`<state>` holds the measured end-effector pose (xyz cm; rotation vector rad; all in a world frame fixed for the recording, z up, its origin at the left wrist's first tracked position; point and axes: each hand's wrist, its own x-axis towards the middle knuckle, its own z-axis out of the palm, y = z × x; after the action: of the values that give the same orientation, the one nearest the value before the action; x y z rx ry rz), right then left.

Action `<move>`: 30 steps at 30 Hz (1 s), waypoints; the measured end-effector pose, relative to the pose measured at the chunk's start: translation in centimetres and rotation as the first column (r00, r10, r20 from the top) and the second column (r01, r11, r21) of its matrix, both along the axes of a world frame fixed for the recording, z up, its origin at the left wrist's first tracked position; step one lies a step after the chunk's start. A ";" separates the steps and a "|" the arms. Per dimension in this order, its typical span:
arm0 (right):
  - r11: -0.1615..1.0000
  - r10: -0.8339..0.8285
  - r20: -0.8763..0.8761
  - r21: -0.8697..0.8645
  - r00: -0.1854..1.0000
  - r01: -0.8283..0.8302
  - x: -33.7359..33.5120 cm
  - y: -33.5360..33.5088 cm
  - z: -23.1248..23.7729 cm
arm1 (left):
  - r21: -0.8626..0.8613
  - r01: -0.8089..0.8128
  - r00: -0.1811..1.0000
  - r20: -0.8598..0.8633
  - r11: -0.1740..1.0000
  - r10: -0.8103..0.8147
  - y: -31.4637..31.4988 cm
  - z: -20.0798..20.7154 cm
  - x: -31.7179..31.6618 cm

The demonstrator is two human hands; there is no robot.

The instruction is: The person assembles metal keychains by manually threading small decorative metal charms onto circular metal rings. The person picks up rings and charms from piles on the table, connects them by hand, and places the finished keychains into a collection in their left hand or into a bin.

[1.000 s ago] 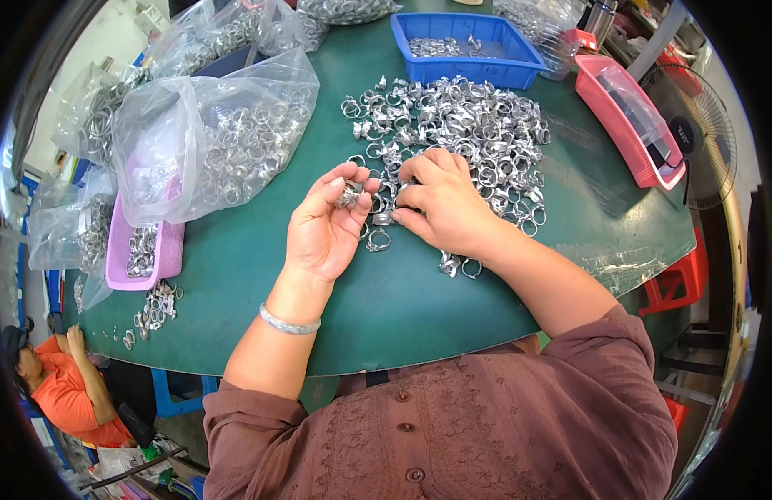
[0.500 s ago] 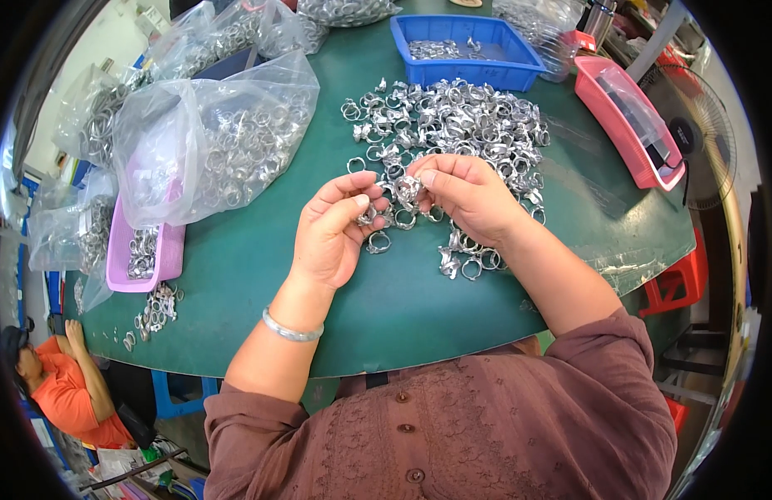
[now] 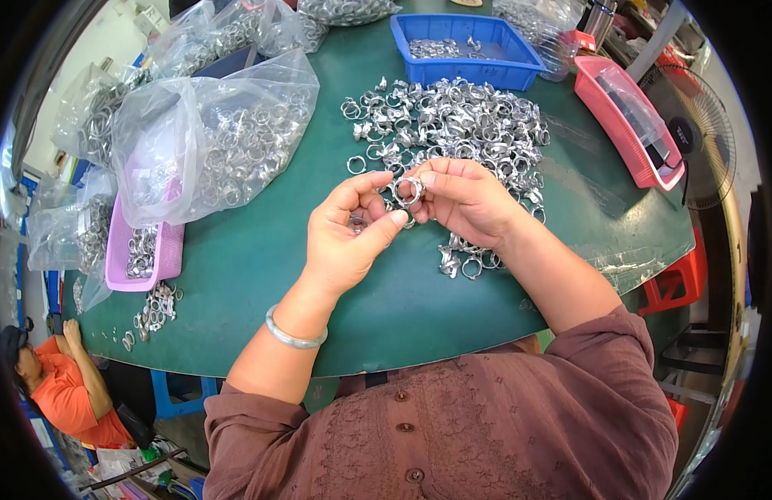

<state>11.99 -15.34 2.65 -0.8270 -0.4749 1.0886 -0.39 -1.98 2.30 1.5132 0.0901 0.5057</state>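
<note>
Between the thumb and fingers of my right hand [image 3: 473,204] is a silver-coloured metal ring [image 3: 409,192] with a thicker, shaped part on its band. My left hand [image 3: 344,237], wearing a pale bangle [image 3: 294,331] at the wrist, is close beside it. Its fingers curl around another metal ring [image 3: 357,224], partly hidden in the palm, while its thumb points toward the ring in my right hand. Just beyond both hands spreads a heap of similar metal rings [image 3: 461,121]. A few loose rings [image 3: 471,266] lie under my right wrist.
A blue tray [image 3: 478,77] with flat metal pieces stands behind the heap. Clear bags of rings [image 3: 244,158] and a purple basket [image 3: 167,258] are at left. A pink basket [image 3: 619,125] and a fan [image 3: 694,137] are at right. A person in orange [image 3: 73,392] sits far left.
My left hand has shifted slightly right, its thumb moving away from its fingers and toward the right hand's ring. That ring has turned, so its round opening shows. The right hand has barely moved.
</note>
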 end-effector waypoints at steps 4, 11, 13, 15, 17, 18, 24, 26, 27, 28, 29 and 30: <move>0.999 -0.003 0.013 -0.034 1.000 0.004 0.0 0.0 0.0 | 0.256 -0.040 0.999 0.042 0.966 0.030 0.0 -0.2 0.1; 0.998 0.002 0.098 -0.068 0.995 0.005 -0.4 0.1 0.1 | 0.541 -0.195 0.972 0.220 0.818 0.086 0.2 -0.1 0.3; 0.996 -0.002 0.123 -0.090 0.992 0.013 -0.6 0.3 0.1 | 0.541 -0.200 0.971 0.221 0.817 0.091 0.2 -0.3 0.3; 0.994 -0.029 0.180 -0.102 0.983 0.048 -0.7 0.2 0.1 | 0.412 -0.099 0.990 0.133 0.906 0.048 0.4 -0.5 0.4; 0.985 -0.066 0.323 -0.131 0.944 0.114 -0.4 0.1 0.0 | -0.036 0.031 1.000 -0.004 0.999 -0.031 0.8 -0.3 0.5; 0.973 -0.089 0.460 -0.148 0.883 0.175 -0.3 0.1 0.0 | -0.486 0.092 0.983 -0.093 0.869 -0.156 1.2 0.0 0.4; 0.959 -0.021 0.969 0.089 -0.246 0.268 -0.3 0.0 0.0 | -0.859 0.290 0.924 0.136 0.422 -0.357 2.8 -0.5 0.4; 0.956 0.071 0.963 0.008 -0.258 0.292 -0.9 -0.2 0.2 | -0.889 0.263 0.931 0.132 0.374 -0.340 2.8 -0.4 0.4; 0.953 0.114 0.937 -0.010 -0.331 0.302 -1.1 -0.2 0.3 | -0.889 0.263 0.931 0.133 0.374 -0.339 2.9 -0.4 0.5; 0.949 0.157 0.903 -0.026 -0.401 0.313 -1.2 -0.1 0.3 | -0.894 0.259 0.930 0.130 0.366 -0.343 2.9 -0.4 0.5; 0.948 0.178 0.903 -0.051 -0.392 0.313 -1.2 -0.1 0.1 | -0.898 0.256 0.930 0.127 0.357 -0.346 2.9 -0.4 0.5; 0.949 0.177 0.903 -0.051 -0.392 0.311 -1.2 -0.1 0.0 | -0.898 0.256 0.930 0.127 0.358 -0.344 2.9 -0.4 0.5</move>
<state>10.81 -15.40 2.64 -2.0730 -1.8013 -0.1841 0.12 0.93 1.90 0.4057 0.1211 0.0199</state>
